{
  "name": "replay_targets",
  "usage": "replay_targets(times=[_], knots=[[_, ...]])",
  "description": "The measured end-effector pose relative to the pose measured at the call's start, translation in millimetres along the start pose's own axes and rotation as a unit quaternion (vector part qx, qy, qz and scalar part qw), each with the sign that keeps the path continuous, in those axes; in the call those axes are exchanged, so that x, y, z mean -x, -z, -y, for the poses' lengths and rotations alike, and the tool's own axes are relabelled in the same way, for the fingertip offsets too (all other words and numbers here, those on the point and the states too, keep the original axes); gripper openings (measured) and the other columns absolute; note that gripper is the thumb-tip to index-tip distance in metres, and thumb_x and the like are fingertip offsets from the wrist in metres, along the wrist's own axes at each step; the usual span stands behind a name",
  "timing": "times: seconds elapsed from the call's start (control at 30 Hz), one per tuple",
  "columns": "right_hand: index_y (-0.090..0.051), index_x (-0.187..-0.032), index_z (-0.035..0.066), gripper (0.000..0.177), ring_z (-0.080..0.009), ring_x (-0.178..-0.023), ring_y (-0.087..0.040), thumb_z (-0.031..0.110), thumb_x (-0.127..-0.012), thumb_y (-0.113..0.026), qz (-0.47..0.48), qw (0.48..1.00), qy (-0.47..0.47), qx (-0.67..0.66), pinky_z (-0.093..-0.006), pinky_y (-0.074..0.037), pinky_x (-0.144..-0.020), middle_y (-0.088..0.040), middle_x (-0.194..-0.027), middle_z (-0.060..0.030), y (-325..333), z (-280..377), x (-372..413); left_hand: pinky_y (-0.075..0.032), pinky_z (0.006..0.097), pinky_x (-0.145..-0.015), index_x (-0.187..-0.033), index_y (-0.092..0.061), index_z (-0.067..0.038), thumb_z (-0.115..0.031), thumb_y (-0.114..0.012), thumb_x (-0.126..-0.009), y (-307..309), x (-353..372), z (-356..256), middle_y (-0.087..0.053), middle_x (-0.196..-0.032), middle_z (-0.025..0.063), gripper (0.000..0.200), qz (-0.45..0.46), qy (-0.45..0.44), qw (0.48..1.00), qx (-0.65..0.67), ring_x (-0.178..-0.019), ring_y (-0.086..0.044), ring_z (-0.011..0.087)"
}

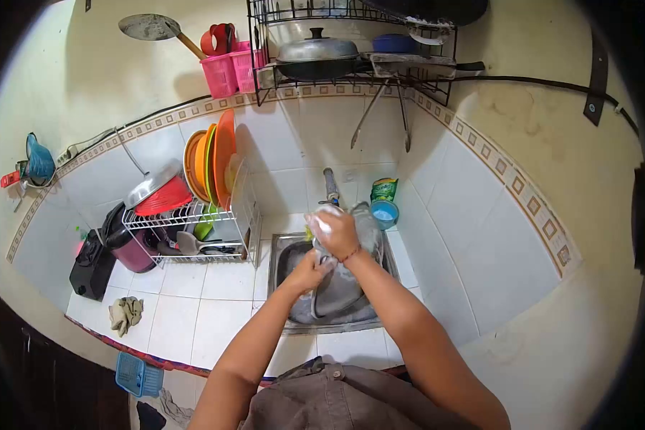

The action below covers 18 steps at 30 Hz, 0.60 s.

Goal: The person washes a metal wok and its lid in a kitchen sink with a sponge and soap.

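Observation:
Both of my hands are over the metal sink [291,330]. My right hand [339,235] is closed around something covered in white suds [324,223], and I cannot tell what it is under the foam. Just below it, my left hand [309,272] has its foamy fingers curled in at the rim of a grey pan-like vessel [339,292] lying in the sink. What the left fingers grip is hidden. Behind the right hand, more soapy, pale dishware [369,233] rests on the right side of the sink. The faucet [330,185] stands at the back wall.
A white dish rack [247,215] with orange plates [224,161] is left of the sink. A blue cup [384,213] and green packet [384,189] sit in the back right corner. Tongs [381,115] hang below a black wall rack [258,75]. A cloth [126,315] lies on the counter.

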State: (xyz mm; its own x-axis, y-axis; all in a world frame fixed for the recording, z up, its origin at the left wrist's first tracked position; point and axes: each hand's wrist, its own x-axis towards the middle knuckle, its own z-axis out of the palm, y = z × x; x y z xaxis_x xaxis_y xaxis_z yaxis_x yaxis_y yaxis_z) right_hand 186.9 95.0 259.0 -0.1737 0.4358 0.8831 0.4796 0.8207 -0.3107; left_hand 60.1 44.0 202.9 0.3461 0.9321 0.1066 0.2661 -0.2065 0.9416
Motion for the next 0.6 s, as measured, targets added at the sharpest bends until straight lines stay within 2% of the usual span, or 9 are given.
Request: replay_targets(times=[0.03, 0.1, 0.13, 0.17, 0.2, 0.3, 0.37, 0.5, 0.6], knots=[[-0.066, -0.08, 0.002, 0.017, -0.0286, -0.066, -0.061, 0.019, -0.084, -0.065, -0.007, 0.995, -0.081, -0.053, -0.0379, -0.049, -0.064, -0.061, -0.07, -0.0107, 2.3, -3.9, -7.9, -0.041, 0.0289, -0.06, -0.08, -0.06, 0.001, -0.01, -0.061, -0.086, -2.7, -0.7, -5.1, -0.054, -0.067, -0.0024, 0.013, -0.05, -0.025, 0.998, 0.026, -0.065, -0.048, 0.0104], [-0.064, -0.079, -0.001, 0.023, -0.0256, -0.065, -0.062, 0.021, -0.088, -0.063, -0.02, 0.956, -0.241, -0.163, -0.035, -0.048, -0.061, -0.058, -0.065, -0.0138, 4.6, -8.6, -17.3, -0.043, 0.0273, -0.065, -0.103, -0.061, 0.001, -0.012, -0.059, -0.09, -3.2, -6.7, 8.9, -0.057, -0.079, -0.0028, 0.019, -0.048, -0.045, 0.997, 0.04, -0.072, -0.049, 0.0107], [-0.065, -0.08, -0.002, 0.03, -0.0268, -0.065, -0.063, 0.025, -0.092, -0.057, -0.088, 0.949, -0.251, -0.167, -0.0354, -0.048, -0.061, -0.06, -0.066, -0.0166, -0.3, -26.2, -9.5, -0.043, 0.0269, -0.066, -0.11, -0.059, 0.001, -0.013, -0.059, -0.091, -6.7, -6.3, 12.2, -0.057, -0.082, -0.0023, 0.024, -0.063, -0.041, 0.995, 0.064, -0.074, -0.05, 0.0108], [-0.065, -0.087, 0.0, 0.021, -0.0312, -0.073, -0.062, 0.019, -0.09, -0.056, -0.076, 0.958, -0.251, -0.115, -0.0382, -0.047, -0.067, -0.061, -0.076, -0.0177, 1.6, -44.7, -0.6, -0.043, 0.0264, -0.067, -0.118, -0.058, 0.001, -0.013, -0.058, -0.092, -9.0, -8.6, 15.8, -0.058, -0.085, -0.0019, 0.029, -0.078, -0.039, 0.992, 0.088, -0.076, -0.05, 0.0108], [-0.065, -0.094, 0.002, 0.016, -0.0356, -0.081, -0.06, 0.013, -0.087, -0.055, -0.062, 0.964, -0.253, -0.062, -0.0411, -0.047, -0.072, -0.063, -0.086, -0.0189, 7.8, -60.1, 11.8, -0.042, 0.0235, -0.072, -0.133, -0.048, -0.001, -0.015, -0.056, -0.094, -10.9, -12.1, 23.2, -0.058, -0.093, -0.0007, 0.042, -0.095, -0.112, 0.988, 0.039, -0.082, -0.049, 0.0091], [-0.064, -0.107, 0.006, 0.025, -0.0418, -0.098, -0.055, 0.008, -0.084, -0.053, -0.037, 0.976, -0.202, 0.076, -0.0465, -0.045, -0.084, -0.06, -0.107, -0.0226, 12.8, -30.1, 41.2, -0.042, 0.0227, -0.075, -0.13, -0.052, -0.001, -0.018, -0.055, -0.095, -14.2, -7.7, 4.1, -0.058, -0.096, 0.0008, 0.039, -0.047, -0.01, 0.99, 0.131, -0.086, -0.049, 0.0084], [-0.063, -0.113, 0.007, 0.03, -0.0453, -0.107, -0.05, 0.012, -0.084, -0.055, -0.023, 0.982, -0.164, 0.093, -0.0501, -0.042, -0.091, -0.054, -0.119, -0.0259, 4.5, -2.9, 74.9, -0.042, 0.026, -0.081, -0.125, -0.055, -0.001, -0.033, -0.054, -0.096, -14.9, -7.1, -4.5, -0.06, -0.101, 0.0044, 0.043, -0.093, -0.003, 0.988, 0.125, -0.091, -0.05, 0.0109], [-0.058, -0.119, 0.005, 0.034, -0.0441, -0.115, -0.048, 0.017, -0.087, -0.056, 0.045, 0.989, -0.065, 0.127, -0.0481, -0.037, -0.1, -0.053, -0.123, -0.0256, 8.5, 30.0, 123.0, -0.042, 0.0286, -0.088, -0.122, -0.057, -0.001, -0.046, -0.052, -0.094, -9.8, -6.9, 0.0, -0.061, -0.109, 0.0075, 0.053, -0.177, 0.056, 0.971, 0.151, -0.099, -0.053, 0.0159], [-0.056, -0.121, 0.006, 0.034, -0.0437, -0.114, -0.049, 0.018, -0.089, -0.054, -0.07, 0.975, -0.192, 0.086, -0.0484, -0.04, -0.097, -0.053, -0.124, -0.0251, 9.8, -23.7, 85.6, -0.041, 0.0285, -0.091, -0.126, -0.055, -0.005, -0.044, -0.054, -0.093, -5.7, 3.3, 9.7, -0.06, -0.113, 0.0076, 0.051, -0.116, 0.044, 0.985, 0.119, -0.104, -0.052, 0.0153]])
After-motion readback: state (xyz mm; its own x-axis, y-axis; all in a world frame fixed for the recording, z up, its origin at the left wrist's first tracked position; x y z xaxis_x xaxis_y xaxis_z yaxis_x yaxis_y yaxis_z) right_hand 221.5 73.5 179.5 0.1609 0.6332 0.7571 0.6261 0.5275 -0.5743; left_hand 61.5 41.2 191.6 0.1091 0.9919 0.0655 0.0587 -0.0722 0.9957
